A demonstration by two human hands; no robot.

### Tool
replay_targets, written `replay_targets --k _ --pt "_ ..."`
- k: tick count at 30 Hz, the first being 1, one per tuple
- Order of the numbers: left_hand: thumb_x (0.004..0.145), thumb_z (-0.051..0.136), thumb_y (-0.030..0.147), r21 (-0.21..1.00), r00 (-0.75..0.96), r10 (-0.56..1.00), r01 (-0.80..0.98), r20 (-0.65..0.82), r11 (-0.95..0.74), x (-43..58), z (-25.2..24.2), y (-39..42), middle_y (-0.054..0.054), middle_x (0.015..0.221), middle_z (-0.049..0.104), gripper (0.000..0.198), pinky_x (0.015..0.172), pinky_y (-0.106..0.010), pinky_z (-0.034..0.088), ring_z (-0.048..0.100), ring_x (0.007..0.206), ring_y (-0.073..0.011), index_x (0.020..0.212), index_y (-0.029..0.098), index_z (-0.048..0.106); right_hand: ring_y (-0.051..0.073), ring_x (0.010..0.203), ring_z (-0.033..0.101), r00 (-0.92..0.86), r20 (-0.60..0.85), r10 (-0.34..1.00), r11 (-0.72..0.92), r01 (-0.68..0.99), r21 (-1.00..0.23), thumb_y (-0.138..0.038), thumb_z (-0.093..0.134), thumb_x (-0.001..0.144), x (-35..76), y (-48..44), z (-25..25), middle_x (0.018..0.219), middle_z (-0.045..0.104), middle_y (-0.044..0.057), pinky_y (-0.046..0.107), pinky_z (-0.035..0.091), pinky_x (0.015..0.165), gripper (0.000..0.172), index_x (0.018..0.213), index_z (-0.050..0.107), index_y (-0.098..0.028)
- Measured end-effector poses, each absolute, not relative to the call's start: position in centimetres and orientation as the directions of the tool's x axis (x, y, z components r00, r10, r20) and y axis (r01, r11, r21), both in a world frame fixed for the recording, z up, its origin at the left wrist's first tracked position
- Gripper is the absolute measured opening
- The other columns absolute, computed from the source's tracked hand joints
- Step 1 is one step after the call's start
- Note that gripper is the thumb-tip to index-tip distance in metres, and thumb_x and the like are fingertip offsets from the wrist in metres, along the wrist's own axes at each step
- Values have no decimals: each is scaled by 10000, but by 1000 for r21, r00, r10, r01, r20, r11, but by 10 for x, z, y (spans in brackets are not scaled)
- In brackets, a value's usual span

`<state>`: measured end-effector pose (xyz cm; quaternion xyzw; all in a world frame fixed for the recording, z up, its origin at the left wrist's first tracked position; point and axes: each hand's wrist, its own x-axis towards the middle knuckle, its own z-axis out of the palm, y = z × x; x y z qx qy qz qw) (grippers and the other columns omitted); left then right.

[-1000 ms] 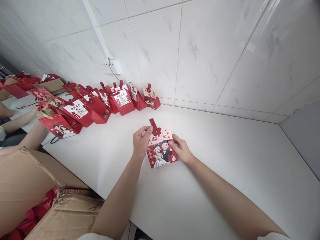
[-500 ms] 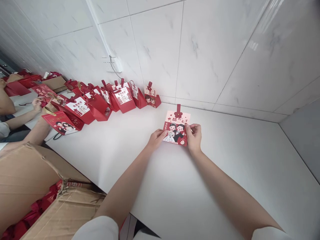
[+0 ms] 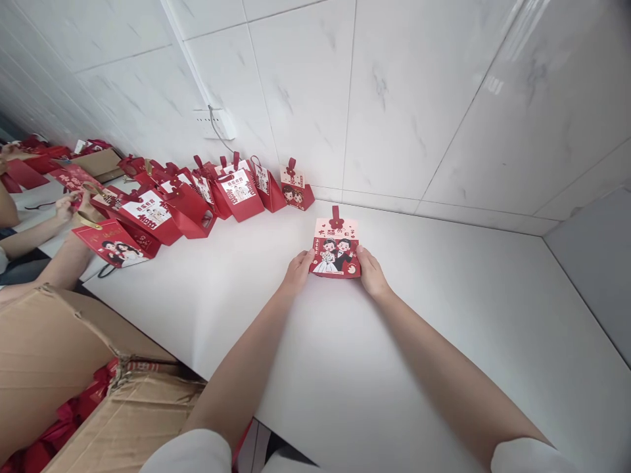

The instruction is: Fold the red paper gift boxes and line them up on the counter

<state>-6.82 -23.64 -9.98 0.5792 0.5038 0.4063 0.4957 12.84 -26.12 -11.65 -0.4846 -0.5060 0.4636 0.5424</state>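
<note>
A small red and pink gift box (image 3: pixel 336 250) with a cartoon bride and groom on its front stands on the white table (image 3: pixel 444 328), a red flower tab at its top. My left hand (image 3: pixel 297 272) grips its lower left side and my right hand (image 3: pixel 371 272) grips its lower right side. Both hands have fingers curled against the box. The box's base rests on the table.
A row of finished red gift boxes (image 3: pixel 236 190) runs along the tiled wall to the left. An open cardboard carton (image 3: pixel 73 368) holding red items sits at lower left. Another person's arms (image 3: pixel 39 236) work at the far left. A wall socket (image 3: pixel 214 123) hangs above the row.
The box went from lying tilted between my hands near me to being carried away from me and set upright on the table. My hands slid down to its lower sides.
</note>
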Motion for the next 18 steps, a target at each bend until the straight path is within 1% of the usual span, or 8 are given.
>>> replay_targets --k 3,5,7,9,11,13,16,18 --pt "903 400 565 960 2 999 279 37 -36 -69 -102 -235 -103 1175 657 482 948 -371 465 613 1075 -245 1006 163 644 251 1335 406 187 196 963 179 104 -978 -624 332 930 128 -262 -119 1453 435 71 441 324 1121 576 1320 514 -242" --pt "932 360 535 919 -73 985 376 154 -116 -71 -101 -235 -110 1285 589 464 1041 -398 403 531 1216 -248 1070 176 618 244 1368 364 156 252 955 232 133 -964 -575 365 943 128 -264 -119 1540 291 61 451 332 1119 580 1445 336 -286" --pt "940 367 519 862 -57 962 461 267 -212 -75 -98 -238 -100 1439 450 456 1118 -421 322 396 1353 -247 1215 203 546 250 1373 357 64 318 946 303 171 -937 -533 451 927 126 -267 -118 1572 211 47 458 371 1095 632 1485 229 -334" --pt "894 483 526 809 30 948 512 317 -287 -79 -92 -243 -77 1556 257 567 1135 -431 309 327 1400 -258 1386 258 395 271 1400 306 -22 395 918 388 252 -887 -496 553 885 124 -268 -118 1565 226 46 474 392 1082 673 1474 266 -343" --pt "793 640 525 762 151 943 557 297 -329 -83 -87 -247 -59 1593 135 789 1106 -432 365 374 1372 -283 1461 320 275 282 1402 296 -67 459 886 454 330 -828 -457 603 859 122 -268 -119 1520 314 60 488 420 1061 635 1431 360 -328" --pt "715 727 501 710 233 940 615 251 -342 -84 -85 -251 -46 1600 95 864 1073 -427 412 417 1341 -300 1453 345 306 273 1337 394 -64 491 869 477 373 -795 -416 604 861 120 -267 -121 1445 399 69 470 484 1002 533 1363 450 -321" --pt "722 728 467 664 224 948 677 224 -317 -82 -87 -252 -62 1593 135 819 1071 -414 419 396 1358 -301 1436 305 361 236 1129 562 -5 485 874 444 412 -796 -371 605 861 120 -267 -123 1323 457 72 412 564 881 412 1264 541 -318" --pt "754 703 447 680 212 952 667 219 -305 -79 -89 -251 -91 1529 319 821 1041 -392 449 474 1298 -275 1461 278 320 213 979 612 26 468 883 408 450 -795 -350 607 858 120 -267 -122 1224 500 69 398 576 835 384 1239 564 -316"
